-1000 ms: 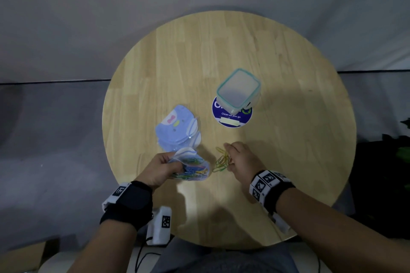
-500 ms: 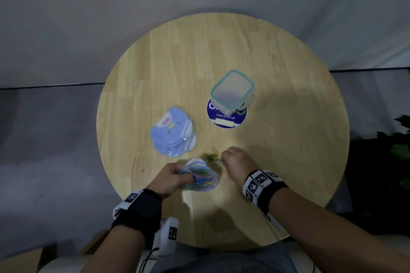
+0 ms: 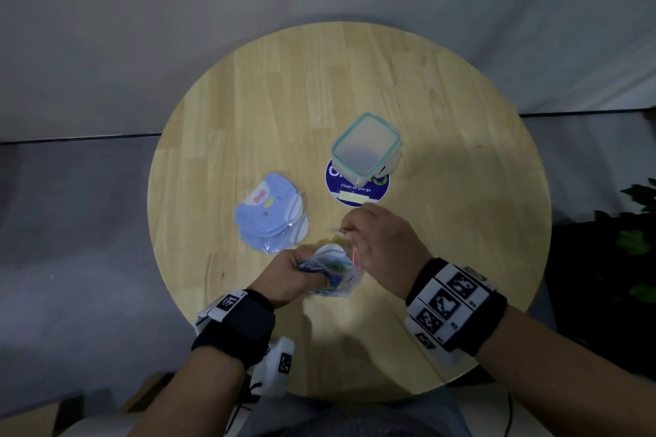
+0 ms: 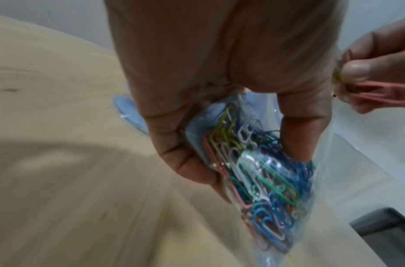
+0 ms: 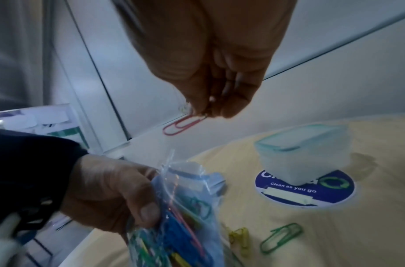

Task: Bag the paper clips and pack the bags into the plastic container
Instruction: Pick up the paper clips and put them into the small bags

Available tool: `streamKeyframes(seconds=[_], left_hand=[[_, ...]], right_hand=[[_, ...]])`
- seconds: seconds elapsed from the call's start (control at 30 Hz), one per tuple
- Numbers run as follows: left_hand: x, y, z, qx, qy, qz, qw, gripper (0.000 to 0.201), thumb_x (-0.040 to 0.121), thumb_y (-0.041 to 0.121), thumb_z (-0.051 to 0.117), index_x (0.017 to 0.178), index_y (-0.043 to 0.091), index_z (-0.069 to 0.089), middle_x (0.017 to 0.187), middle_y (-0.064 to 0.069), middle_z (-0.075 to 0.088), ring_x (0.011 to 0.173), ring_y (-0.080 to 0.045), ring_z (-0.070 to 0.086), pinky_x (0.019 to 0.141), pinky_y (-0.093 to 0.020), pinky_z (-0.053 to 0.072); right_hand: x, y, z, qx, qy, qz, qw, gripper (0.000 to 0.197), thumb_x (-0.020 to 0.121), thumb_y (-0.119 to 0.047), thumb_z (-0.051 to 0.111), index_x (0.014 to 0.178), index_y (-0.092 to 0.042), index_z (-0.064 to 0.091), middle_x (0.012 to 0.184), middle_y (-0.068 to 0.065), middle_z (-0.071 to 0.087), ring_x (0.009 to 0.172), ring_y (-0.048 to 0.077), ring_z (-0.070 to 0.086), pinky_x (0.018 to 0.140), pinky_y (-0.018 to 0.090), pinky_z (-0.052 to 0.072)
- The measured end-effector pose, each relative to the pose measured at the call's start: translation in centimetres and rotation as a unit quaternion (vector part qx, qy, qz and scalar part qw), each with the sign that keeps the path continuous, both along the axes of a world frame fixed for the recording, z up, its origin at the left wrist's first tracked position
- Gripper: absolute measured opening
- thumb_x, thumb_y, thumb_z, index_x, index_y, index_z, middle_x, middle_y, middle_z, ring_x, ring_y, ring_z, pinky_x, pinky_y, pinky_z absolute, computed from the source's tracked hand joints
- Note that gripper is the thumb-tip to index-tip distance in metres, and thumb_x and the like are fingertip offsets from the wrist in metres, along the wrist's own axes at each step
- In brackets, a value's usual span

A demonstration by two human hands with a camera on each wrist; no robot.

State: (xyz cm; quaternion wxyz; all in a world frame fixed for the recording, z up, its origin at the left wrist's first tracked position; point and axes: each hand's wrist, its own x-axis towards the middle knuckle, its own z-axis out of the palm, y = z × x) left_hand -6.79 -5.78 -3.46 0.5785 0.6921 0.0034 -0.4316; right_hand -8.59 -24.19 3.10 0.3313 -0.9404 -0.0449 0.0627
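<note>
Pink clip [image 5: 184,124] now pinched by R hand [image 3: 381,245], raised over bag [image 5: 185,207]; L hand [image 3: 294,277] still grips bag.

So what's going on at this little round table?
A person is bagging coloured paper clips. The left hand holds a small clear bag already stuffed with clips, while the right hand pinches a pink paper clip above the bag's mouth. A yellow clip and a green clip lie loose on the table. The plastic container sits with its lid on, beside a stack of empty bags.
</note>
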Motion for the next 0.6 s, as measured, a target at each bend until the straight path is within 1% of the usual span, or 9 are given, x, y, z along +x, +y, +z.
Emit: streamKeyframes(seconds=[0.07, 0.13, 0.2, 0.27, 0.3, 0.4, 0.43, 0.5, 0.6], left_hand=[[0.0, -0.4, 0.3, -0.007, 0.008, -0.006, 1.0, 0.04, 0.055, 0.021, 0.074, 0.093, 0.01, 0.074, 0.09, -0.012, 0.073, 0.083, -0.017, 0.067, 0.078, -0.034, 0.053], [0.1, -0.8, 0.9, -0.015, 0.016, -0.006, 1.0, 0.031, 0.062, 0.01, 0.072, 0.093, 0.01, 0.073, 0.082, -0.002, 0.075, 0.076, -0.012, 0.069, 0.07, -0.024, 0.054], [0.2, -1.2, 1.4, -0.022, 0.02, -0.006, 1.0, 0.025, 0.071, 0.0, 0.07, 0.095, 0.008, 0.071, 0.072, 0.008, 0.074, 0.066, -0.005, 0.067, 0.06, -0.015, 0.049], [0.2, -1.3, 1.5, -0.019, 0.022, -0.002, 1.0, 0.025, 0.078, -0.01, 0.065, 0.096, 0.007, 0.068, 0.065, 0.011, 0.071, 0.058, 0.0, 0.064, 0.053, -0.012, 0.046], [0.3, -1.4, 1.6, -0.018, 0.022, 0.001, 1.0, 0.025, 0.078, -0.01, 0.066, 0.096, 0.008, 0.068, 0.064, 0.011, 0.071, 0.057, 0.0, 0.062, 0.052, -0.012, 0.046], [0.3, -1.3, 1.4, -0.015, 0.023, 0.018, 0.999, 0.025, 0.067, 0.007, 0.07, 0.09, 0.014, 0.071, 0.067, 0.007, 0.07, 0.057, -0.006, 0.061, 0.05, -0.016, 0.046], [0.4, -1.3, 1.4, -0.013, 0.023, 0.024, 0.999, 0.023, 0.066, 0.007, 0.07, 0.088, 0.014, 0.071, 0.065, 0.006, 0.069, 0.056, -0.006, 0.06, 0.05, -0.016, 0.045], [0.4, -1.4, 1.2, -0.015, 0.02, 0.029, 0.999, 0.022, 0.073, -0.006, 0.069, 0.091, 0.006, 0.07, 0.06, 0.008, 0.068, 0.053, -0.002, 0.06, 0.049, -0.013, 0.045], [0.2, -1.4, 0.9, -0.015, 0.018, 0.016, 1.0, 0.025, 0.078, -0.017, 0.06, 0.095, 0.0, 0.067, 0.057, 0.012, 0.067, 0.053, 0.004, 0.059, 0.05, -0.009, 0.043]], right_hand=[[0.8, 0.4, -0.4, 0.004, -0.057, -0.026, 0.998, 0.012, 0.083, -0.012, 0.05, 0.082, -0.007, 0.061, 0.078, 0.01, 0.062, 0.072, 0.026, 0.059, 0.063, 0.029, 0.047], [1.0, 0.8, -1.1, 0.013, -0.077, -0.032, 0.996, 0.018, 0.085, -0.016, 0.046, 0.084, -0.007, 0.062, 0.078, 0.01, 0.062, 0.072, 0.027, 0.061, 0.062, 0.035, 0.052], [0.8, 1.0, -1.6, 0.026, -0.095, -0.04, 0.994, 0.015, 0.086, -0.014, 0.047, 0.088, -0.007, 0.06, 0.08, 0.011, 0.061, 0.073, 0.029, 0.061, 0.061, 0.037, 0.053], [0.5, 1.0, -1.7, 0.035, -0.121, -0.058, 0.99, 0.009, 0.087, -0.01, 0.049, 0.088, -0.008, 0.058, 0.079, 0.011, 0.06, 0.072, 0.029, 0.06, 0.062, 0.038, 0.052], [0.3, 0.9, -1.7, 0.035, -0.138, -0.068, 0.988, 0.009, 0.088, -0.01, 0.05, 0.087, -0.008, 0.058, 0.079, 0.011, 0.061, 0.072, 0.028, 0.06, 0.063, 0.036, 0.052], [-0.3, 0.7, -1.7, 0.019, -0.165, -0.063, 0.984, 0.012, 0.087, -0.01, 0.05, 0.086, -0.005, 0.062, 0.078, 0.011, 0.062, 0.075, 0.024, 0.057, 0.066, 0.031, 0.049], [-0.8, 0.6, -1.7, 0.008, -0.16, -0.048, 0.986, 0.014, 0.086, -0.011, 0.05, 0.087, -0.006, 0.063, 0.078, 0.01, 0.063, 0.076, 0.023, 0.056, 0.067, 0.031, 0.048], [-1.7, 0.6, -1.7, -0.015, -0.125, -0.021, 0.992, 0.017, 0.084, -0.016, 0.05, 0.086, -0.009, 0.065, 0.078, 0.007, 0.065, 0.073, 0.024, 0.056, 0.064, 0.033, 0.049], [-2.0, 0.2, -1.4, 0.017, -0.029, -0.022, 0.999, 0.021, 0.081, -0.024, 0.051, 0.084, -0.013, 0.068, 0.079, 0.005, 0.068, 0.072, 0.026, 0.062, 0.064, 0.035, 0.053]])
